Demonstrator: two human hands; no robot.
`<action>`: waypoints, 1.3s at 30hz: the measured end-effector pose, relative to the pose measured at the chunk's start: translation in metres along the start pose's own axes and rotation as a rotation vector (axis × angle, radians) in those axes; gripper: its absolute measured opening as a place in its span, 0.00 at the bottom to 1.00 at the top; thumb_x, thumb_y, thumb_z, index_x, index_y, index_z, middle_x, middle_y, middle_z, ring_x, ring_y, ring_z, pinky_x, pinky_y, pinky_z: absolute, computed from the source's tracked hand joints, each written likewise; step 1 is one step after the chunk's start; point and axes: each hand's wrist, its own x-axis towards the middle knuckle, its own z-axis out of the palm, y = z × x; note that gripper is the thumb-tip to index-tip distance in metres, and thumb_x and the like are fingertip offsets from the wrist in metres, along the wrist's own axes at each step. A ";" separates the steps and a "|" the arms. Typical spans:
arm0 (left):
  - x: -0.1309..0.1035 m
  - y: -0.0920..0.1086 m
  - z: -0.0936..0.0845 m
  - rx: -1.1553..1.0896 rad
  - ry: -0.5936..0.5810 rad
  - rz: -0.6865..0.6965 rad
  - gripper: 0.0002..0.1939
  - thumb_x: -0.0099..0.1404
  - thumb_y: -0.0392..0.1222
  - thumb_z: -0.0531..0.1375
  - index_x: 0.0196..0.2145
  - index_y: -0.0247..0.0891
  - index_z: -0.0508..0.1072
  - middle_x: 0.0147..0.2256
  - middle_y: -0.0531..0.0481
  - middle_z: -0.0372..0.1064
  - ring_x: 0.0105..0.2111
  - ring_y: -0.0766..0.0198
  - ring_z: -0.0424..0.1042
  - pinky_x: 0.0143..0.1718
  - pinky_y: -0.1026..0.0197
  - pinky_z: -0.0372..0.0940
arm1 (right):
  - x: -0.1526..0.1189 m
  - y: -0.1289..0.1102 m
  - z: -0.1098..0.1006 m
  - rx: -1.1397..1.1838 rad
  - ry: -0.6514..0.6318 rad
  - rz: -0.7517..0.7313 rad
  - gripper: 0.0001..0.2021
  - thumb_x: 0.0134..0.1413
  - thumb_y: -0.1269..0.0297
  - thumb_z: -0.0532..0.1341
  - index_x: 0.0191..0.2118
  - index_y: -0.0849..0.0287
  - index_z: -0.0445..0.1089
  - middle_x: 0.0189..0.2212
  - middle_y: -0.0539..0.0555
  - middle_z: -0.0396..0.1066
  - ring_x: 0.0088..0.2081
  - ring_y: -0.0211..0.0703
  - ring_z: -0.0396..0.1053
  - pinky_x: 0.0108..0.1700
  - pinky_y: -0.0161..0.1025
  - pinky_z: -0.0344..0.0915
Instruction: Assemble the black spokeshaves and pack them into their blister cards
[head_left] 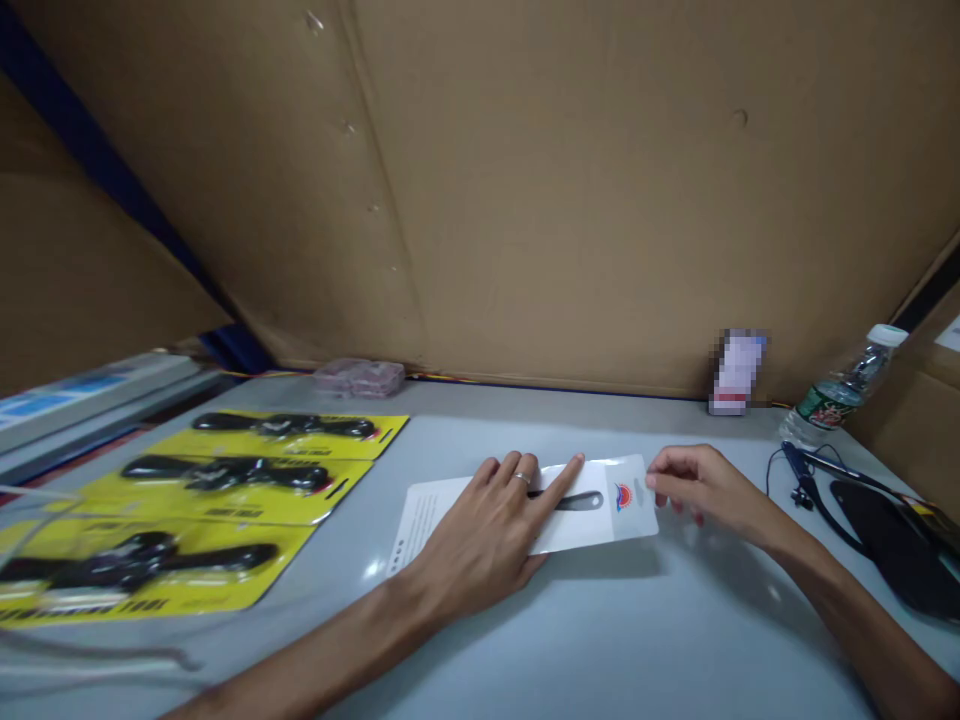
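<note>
A white package [600, 530] with a red and blue logo lies at the middle of the grey table [480, 650]. Part of a dark metal tool [579, 501] with a hole at its end shows on it. My left hand [499, 520], with a ring on one finger, rests over the package with its fingers spread, hiding much of the tool. At the package's right end, my right hand [694, 485] is curled with thumb and fingertips close to the edge; whether it pinches the edge is unclear.
Three yellow packs [225, 598] with black tools lie at left, near blurred pale cords [90, 660]. A pink box [360, 378] and a phone [737, 372] are at the back. At right are a bottle [840, 392] and a black object [900, 545]. Cardboard [570, 200] rises behind.
</note>
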 end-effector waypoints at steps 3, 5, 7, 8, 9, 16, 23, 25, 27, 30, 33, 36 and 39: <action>0.001 -0.003 0.008 0.008 0.016 0.008 0.50 0.60 0.41 0.63 0.73 0.37 0.42 0.48 0.35 0.66 0.47 0.45 0.63 0.48 0.45 0.62 | 0.002 0.011 0.003 0.136 -0.104 0.032 0.12 0.53 0.53 0.63 0.31 0.58 0.70 0.25 0.50 0.68 0.24 0.36 0.62 0.20 0.32 0.57; 0.001 -0.005 0.012 0.009 0.027 0.016 0.50 0.60 0.42 0.64 0.72 0.36 0.43 0.48 0.35 0.66 0.47 0.44 0.63 0.48 0.46 0.62 | 0.003 0.014 0.007 0.173 -0.115 0.038 0.13 0.54 0.52 0.63 0.30 0.58 0.70 0.24 0.50 0.67 0.23 0.36 0.61 0.19 0.32 0.56; 0.001 -0.006 0.014 0.015 0.036 0.022 0.48 0.61 0.43 0.64 0.72 0.35 0.45 0.48 0.35 0.66 0.47 0.45 0.63 0.47 0.46 0.62 | 0.005 0.016 0.012 0.167 -0.115 0.060 0.14 0.54 0.52 0.63 0.30 0.58 0.69 0.24 0.50 0.67 0.22 0.35 0.60 0.18 0.31 0.54; 0.001 -0.006 0.014 0.020 0.040 0.028 0.47 0.62 0.45 0.63 0.72 0.34 0.45 0.48 0.35 0.66 0.46 0.45 0.64 0.47 0.47 0.62 | 0.006 0.016 0.014 0.159 -0.112 0.071 0.14 0.54 0.52 0.63 0.29 0.58 0.69 0.24 0.49 0.67 0.21 0.34 0.59 0.18 0.31 0.53; 0.001 -0.007 0.015 0.025 0.047 0.033 0.46 0.64 0.47 0.63 0.72 0.34 0.46 0.47 0.35 0.67 0.45 0.45 0.64 0.46 0.47 0.62 | 0.006 0.017 0.015 0.152 -0.109 0.078 0.14 0.55 0.52 0.63 0.29 0.58 0.68 0.23 0.49 0.67 0.21 0.34 0.59 0.18 0.31 0.52; 0.000 -0.007 0.018 0.016 0.158 0.051 0.44 0.67 0.68 0.55 0.67 0.30 0.56 0.44 0.37 0.68 0.43 0.46 0.65 0.43 0.49 0.61 | 0.004 0.014 0.025 -0.110 -0.022 -0.059 0.18 0.63 0.58 0.56 0.22 0.56 0.58 0.19 0.47 0.61 0.22 0.34 0.56 0.25 0.35 0.51; -0.003 0.001 0.018 0.034 0.143 0.002 0.42 0.68 0.64 0.56 0.68 0.30 0.57 0.44 0.36 0.69 0.43 0.45 0.64 0.43 0.48 0.60 | -0.005 0.011 0.037 -0.372 0.269 -0.163 0.10 0.62 0.64 0.57 0.46 0.58 0.72 0.31 0.51 0.73 0.29 0.40 0.66 0.34 0.40 0.61; -0.004 0.004 0.018 0.039 0.121 -0.015 0.42 0.69 0.65 0.55 0.68 0.30 0.57 0.44 0.35 0.69 0.44 0.44 0.64 0.43 0.48 0.60 | -0.008 0.010 0.042 -0.397 0.301 -0.203 0.11 0.64 0.64 0.56 0.47 0.57 0.73 0.36 0.54 0.74 0.32 0.42 0.69 0.35 0.41 0.63; -0.004 0.005 0.017 0.044 0.098 -0.033 0.43 0.69 0.65 0.54 0.69 0.29 0.56 0.45 0.34 0.69 0.45 0.44 0.64 0.44 0.47 0.60 | -0.011 0.008 0.046 -0.393 0.325 -0.225 0.13 0.65 0.63 0.54 0.48 0.57 0.73 0.37 0.55 0.74 0.34 0.44 0.70 0.35 0.42 0.64; -0.004 0.007 0.016 0.039 0.067 -0.046 0.43 0.70 0.65 0.53 0.69 0.30 0.55 0.46 0.33 0.69 0.46 0.43 0.64 0.44 0.47 0.60 | -0.013 0.006 0.048 -0.323 0.373 -0.217 0.12 0.64 0.62 0.55 0.46 0.56 0.74 0.35 0.55 0.73 0.34 0.45 0.70 0.33 0.41 0.65; -0.004 0.007 0.015 0.032 0.062 -0.043 0.41 0.70 0.63 0.55 0.69 0.30 0.56 0.46 0.33 0.68 0.46 0.43 0.64 0.44 0.47 0.60 | -0.012 0.004 0.045 -0.175 0.376 -0.134 0.10 0.61 0.61 0.58 0.39 0.56 0.76 0.33 0.54 0.74 0.34 0.44 0.70 0.31 0.39 0.64; -0.003 0.007 0.015 0.024 0.071 -0.059 0.42 0.69 0.64 0.55 0.69 0.30 0.56 0.47 0.33 0.68 0.46 0.43 0.64 0.45 0.46 0.60 | -0.010 0.004 0.042 -0.121 0.347 -0.092 0.10 0.60 0.62 0.59 0.39 0.56 0.77 0.35 0.54 0.75 0.35 0.45 0.71 0.32 0.39 0.64; -0.003 0.008 0.016 0.017 0.063 -0.083 0.43 0.69 0.65 0.55 0.69 0.31 0.56 0.46 0.33 0.69 0.47 0.42 0.64 0.45 0.46 0.60 | -0.011 0.005 0.044 -0.172 0.345 -0.137 0.12 0.60 0.63 0.57 0.43 0.56 0.78 0.38 0.55 0.75 0.38 0.46 0.71 0.32 0.39 0.64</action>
